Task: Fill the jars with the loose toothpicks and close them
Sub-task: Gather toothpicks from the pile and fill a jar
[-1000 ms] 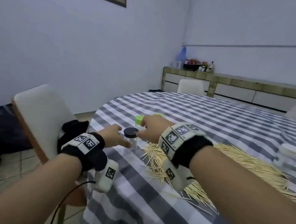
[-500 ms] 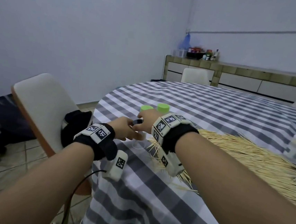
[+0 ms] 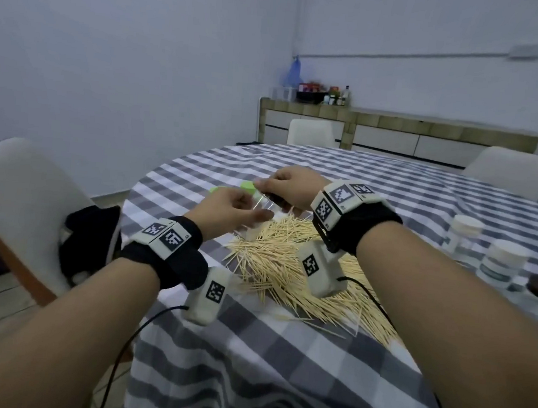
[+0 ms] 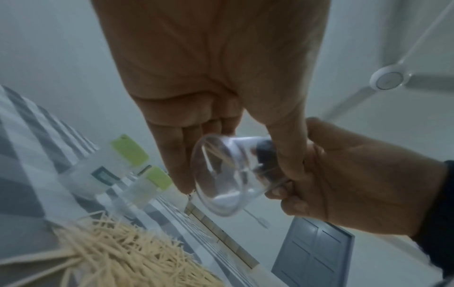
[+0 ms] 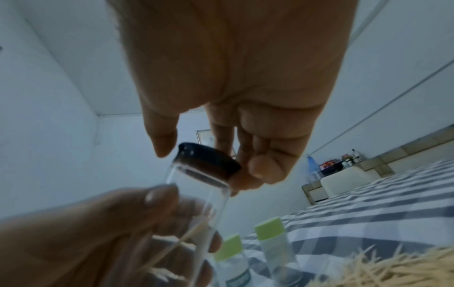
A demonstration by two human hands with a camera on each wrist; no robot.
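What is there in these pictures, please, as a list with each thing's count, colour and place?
clear jar: one, transparent with a black lid, lifted and tilted between both hands above the toothpicks.
toothpicks: a large loose pile, pale wood, on the tablecloth under the hands; a few inside the clear jar.
green-lidded jars: two, clear with green lids, standing behind the hands.
white-lidded jars: two, at the table's right.
tablecloth: one, grey and white checks.
chairs: three, white, around the table.
sideboard: one, along the far wall.
left hand: holds the jar's body.
right hand: grips the lid.
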